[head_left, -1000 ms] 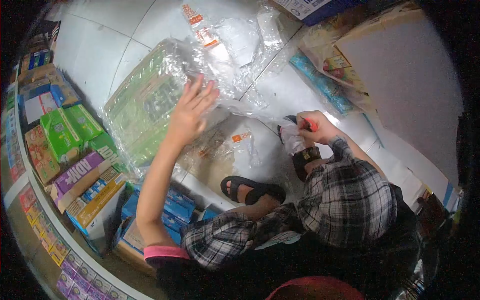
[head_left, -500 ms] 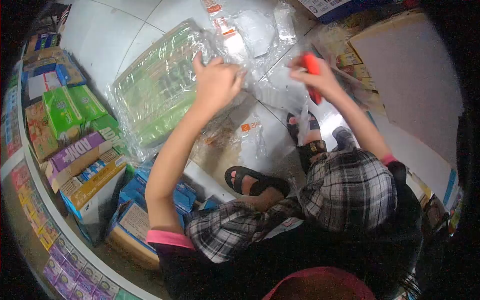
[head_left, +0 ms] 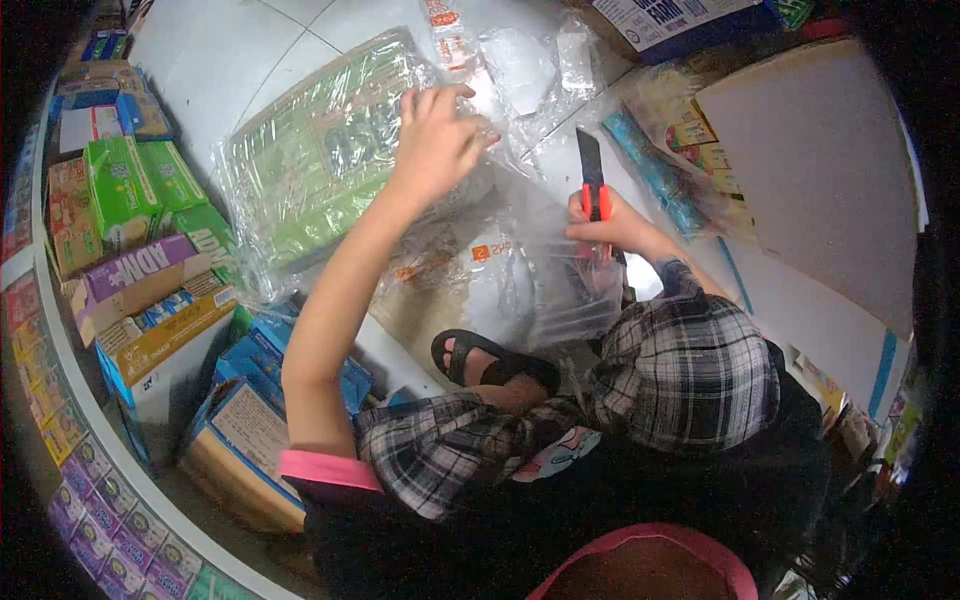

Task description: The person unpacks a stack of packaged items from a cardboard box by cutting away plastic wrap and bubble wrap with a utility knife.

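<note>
My left hand (head_left: 440,140) is at the right edge of a green box (head_left: 320,150) wrapped in clear plastic. Its fingers are curled on the loose plastic wrap (head_left: 540,230), which spreads from there down toward my knees. The fingertips are partly hidden. In my right hand (head_left: 622,226) is a red utility knife (head_left: 594,172) with a dark blade pointing up and away from me. Behind the knife, the wrap hangs close to my right fist.
Crumpled plastic with orange print (head_left: 450,45) lies on the tiles beyond the box. Snack and drink cartons (head_left: 125,190) line the left side. A large cardboard sheet (head_left: 810,180) and a blue packet (head_left: 655,170) are on the right. My sandalled foot (head_left: 490,360) is below.
The knife has turned so its blade now points up, and my right hand has moved down a little toward my knee. More wrap stretches between my hands. My left hand has barely shifted.
</note>
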Tool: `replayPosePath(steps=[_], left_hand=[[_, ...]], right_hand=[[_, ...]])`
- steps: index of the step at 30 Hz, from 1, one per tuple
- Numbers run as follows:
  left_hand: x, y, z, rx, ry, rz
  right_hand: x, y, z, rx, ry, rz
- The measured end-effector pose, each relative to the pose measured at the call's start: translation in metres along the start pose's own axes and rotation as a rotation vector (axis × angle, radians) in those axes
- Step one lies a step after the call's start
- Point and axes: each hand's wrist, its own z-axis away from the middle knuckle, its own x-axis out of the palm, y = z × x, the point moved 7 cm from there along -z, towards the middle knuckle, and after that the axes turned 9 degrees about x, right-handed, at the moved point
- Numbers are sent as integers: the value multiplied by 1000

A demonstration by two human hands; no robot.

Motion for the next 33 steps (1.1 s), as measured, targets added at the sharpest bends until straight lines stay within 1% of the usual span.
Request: replayPosePath(steps=[2,4,6,7,9,10,12,13,15,16,18,19,20,21,22,23,24,25,26,27,28,29,30,31,32,33], left_hand=[[2,-2,-1,-18,-31,-13],[7,-4,2,-47,-69,-19],[10,-6,2,-41,-100,-56],[9,-6,3,-50,-89,-54],[9,-4,2,-81,-104,3],[6,-5,0,-90,-92,5],[8,-5,2,-99,-194,90],[5,-5,5,-105,-195,96],[-12,0,5,-3,-51,180],[-12,4,11,-8,-46,177],[-24,6,38,-188,263,501],[-5,16,71,-273,451,653],[-6,47,72,-111,239,434],[12,76,77,-40,-16,374],[9,33,83,2,-4,247],[31,69,119,51,-66,118],[72,118,151,92,-135,12],[130,144,169,123,-221,-56],[141,130,175,155,-315,-104],[124,127,152,195,-315,-136],[107,118,120,-57,-524,-111],[94,111,107,-328,-733,-80],[88,111,107,-308,-745,-92],[102,139,150,-281,-690,-88],[87,141,156,-255,-629,-67],[55,134,172,-230,-563,-40]], right_hand=[[5,-1,2,-148,-39,-12],[7,-1,9,-111,-42,-56],[17,-7,18,-70,-187,-186],[18,-8,20,-64,-189,-173],[20,-9,24,-51,-221,-382],[20,-21,27,-45,-222,-369],[36,-49,37,83,-461,-724],[43,-55,33,51,-590,-807],[48,-73,32,55,-602,-806],[51,-79,34,59,-613,-813],[27,-31,37,228,-383,-685],[10,-2,41,248,-22,-493],[3,12,47,334,-80,-194],[9,4,50,266,-71,-89],[2,57,41,351,81,-249],[12,25,39,-172,-262,122],[29,-8,48,-74,-490,-39],[36,-23,54,111,-497,-347],[42,-30,50,63,-499,-349],[45,-32,44,60,-503,-390],[46,-34,39,62,-501,-432],[50,-35,38,82,-543,-651],[58,-44,37,62,-538,-668],[51,-56,30,87,-310,-903],[41,-64,29,121,-58,-1123],[48,-72,19,159,-176,-1209]])
